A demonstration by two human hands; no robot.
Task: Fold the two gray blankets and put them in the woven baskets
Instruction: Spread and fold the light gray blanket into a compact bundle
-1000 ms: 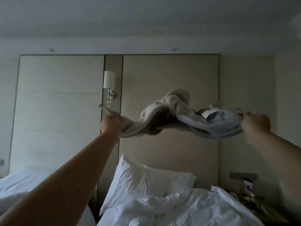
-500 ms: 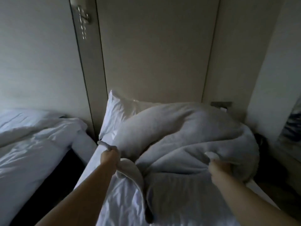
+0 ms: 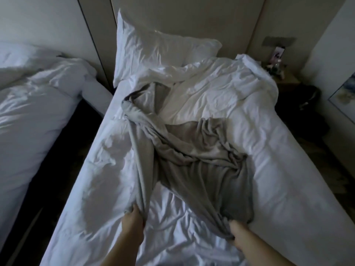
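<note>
The gray blanket (image 3: pixel 197 166) lies crumpled on the white bed (image 3: pixel 288 169), drawn out in a long twisted shape from near the pillow (image 3: pixel 159 52) toward the person. The left grip (image 3: pixel 134 220), a bare hand, pinches one near corner of the blanket, with its fingers curled around the cloth, at the lower middle of the view. The right grip (image 3: pixel 237 234), also a bare hand, holds the other near edge, where the cloth is bunched together, and its fingers are closed around the folds. A narrow band of the blanket runs from the left grip up to the far end, which rests on the wrinkled white duvet (image 3: pixel 221 87). The wider part of the blanket spreads in many creases above the right grip. The pillow leans at the head of the bed against the wall panel (image 3: pixel 182 14). At the left, across a dark gap, stands a second bed (image 3: pixel 38 116) with white sheets. At the far right a nightstand (image 3: pixel 288 79) carries some small things, too blurred to name, and a dark bag (image 3: pixel 309 96) sits just beside it, low near the floor
</note>
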